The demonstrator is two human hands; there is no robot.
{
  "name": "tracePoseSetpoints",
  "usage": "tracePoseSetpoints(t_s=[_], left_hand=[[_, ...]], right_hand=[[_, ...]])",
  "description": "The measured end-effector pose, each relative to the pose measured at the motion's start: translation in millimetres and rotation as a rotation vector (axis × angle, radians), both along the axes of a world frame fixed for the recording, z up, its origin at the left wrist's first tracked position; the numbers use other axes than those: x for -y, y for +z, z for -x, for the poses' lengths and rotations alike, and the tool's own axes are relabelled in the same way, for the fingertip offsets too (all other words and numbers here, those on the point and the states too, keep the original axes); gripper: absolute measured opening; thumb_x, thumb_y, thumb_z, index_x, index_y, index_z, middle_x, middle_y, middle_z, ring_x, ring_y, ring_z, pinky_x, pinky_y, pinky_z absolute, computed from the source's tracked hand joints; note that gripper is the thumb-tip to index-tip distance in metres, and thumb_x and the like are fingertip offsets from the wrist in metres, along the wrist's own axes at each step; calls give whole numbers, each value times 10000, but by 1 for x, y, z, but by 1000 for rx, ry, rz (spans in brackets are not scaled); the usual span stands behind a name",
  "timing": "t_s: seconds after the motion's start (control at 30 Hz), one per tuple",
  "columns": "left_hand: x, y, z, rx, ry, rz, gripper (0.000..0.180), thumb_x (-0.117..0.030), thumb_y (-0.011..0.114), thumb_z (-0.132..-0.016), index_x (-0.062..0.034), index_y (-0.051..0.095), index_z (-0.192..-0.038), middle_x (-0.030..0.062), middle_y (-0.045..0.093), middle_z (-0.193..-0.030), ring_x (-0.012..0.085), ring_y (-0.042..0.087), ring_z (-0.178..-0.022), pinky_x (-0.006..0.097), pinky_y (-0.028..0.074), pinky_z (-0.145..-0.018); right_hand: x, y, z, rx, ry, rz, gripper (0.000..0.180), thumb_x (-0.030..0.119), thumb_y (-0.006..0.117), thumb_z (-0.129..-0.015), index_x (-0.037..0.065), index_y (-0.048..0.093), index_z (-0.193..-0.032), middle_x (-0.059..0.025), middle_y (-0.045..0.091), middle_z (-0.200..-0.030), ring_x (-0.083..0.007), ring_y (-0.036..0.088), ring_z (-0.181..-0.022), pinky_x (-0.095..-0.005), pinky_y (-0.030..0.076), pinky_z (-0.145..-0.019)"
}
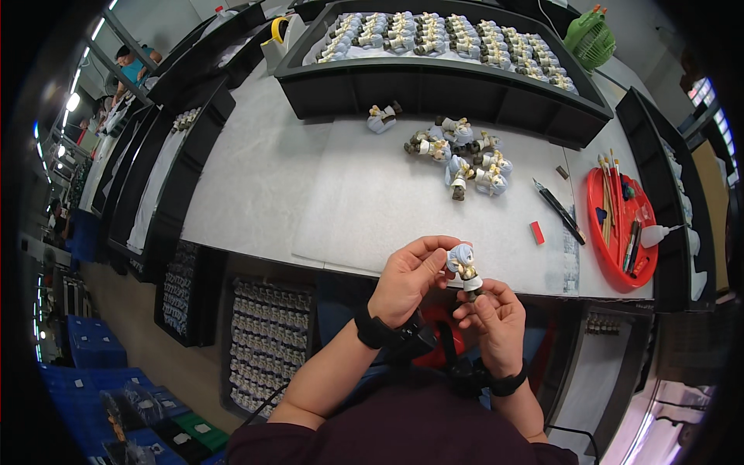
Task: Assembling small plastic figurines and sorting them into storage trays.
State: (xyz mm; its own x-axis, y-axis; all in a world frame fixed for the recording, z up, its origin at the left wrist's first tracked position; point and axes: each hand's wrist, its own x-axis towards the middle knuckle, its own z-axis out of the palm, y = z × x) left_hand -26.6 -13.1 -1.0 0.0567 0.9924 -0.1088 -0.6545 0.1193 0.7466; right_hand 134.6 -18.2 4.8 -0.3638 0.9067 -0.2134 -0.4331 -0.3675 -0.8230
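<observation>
Both hands [401, 287] close together, fingers [425, 246] pinching

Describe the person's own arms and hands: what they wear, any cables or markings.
The left hand and right hand are ungloved. Both wear black wristbands, each with a bulky black device beside it. The dark maroon sleeves are short. A thin black cable shows near the left elbow. No markings are legible.

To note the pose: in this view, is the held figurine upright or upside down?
Upright: the figurine has its bluish head uppermost, at the left hand, and dark feet lowest, at the right hand.
</observation>
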Motion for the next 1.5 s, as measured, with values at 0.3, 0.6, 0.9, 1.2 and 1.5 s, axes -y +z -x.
tracePoseSetpoints(t_s=[0.3,0.6,0.9,1.2,1.5], left_hand=[[-2,1,-1,-28,-23,-8,233,-116,404,-890,-1,505,-1066,113,530,-1095,111,535,-891,224,446,-714],[-1,0,-3,-3,-7,9,229,-88,429,-879,-4,521,-1072,36,574,-932,61,526,-773,189,433,-675],[-1,-1,-4,53,-30,22,233,-87,460,-867,5,507,-1076,49,567,-939,81,542,-793,198,448,-690],[-1,3,-3,17,-8,-3,221,-47,476,-849,13,498,-1060,83,564,-950,134,566,-848,251,482,-736],[-2,1,-3,-1,-20,-81,212,-51,455,-853,21,491,-1048,137,532,-1063,188,546,-946,307,467,-801]], right_hand=[[0,-1,-2,22,-18,-32,251,13,558,-790,-37,444,-1009,-188,580,-887,-189,599,-700,-235,499,-590],[2,1,-2,68,-55,-75,251,-20,586,-759,-35,461,-976,-136,583,-822,-154,594,-663,-225,492,-573],[3,4,0,83,-79,-104,268,-52,596,-737,-34,460,-969,-116,573,-802,-142,589,-671,-220,487,-577],[2,3,-1,39,-26,-109,221,51,524,-821,-39,444,-1006,-149,570,-822,-186,597,-700,-234,492,-585],[2,3,-1,61,-44,-145,245,1,551,-791,-32,434,-1003,-141,554,-869,-177,593,-716,-230,490,-597]])
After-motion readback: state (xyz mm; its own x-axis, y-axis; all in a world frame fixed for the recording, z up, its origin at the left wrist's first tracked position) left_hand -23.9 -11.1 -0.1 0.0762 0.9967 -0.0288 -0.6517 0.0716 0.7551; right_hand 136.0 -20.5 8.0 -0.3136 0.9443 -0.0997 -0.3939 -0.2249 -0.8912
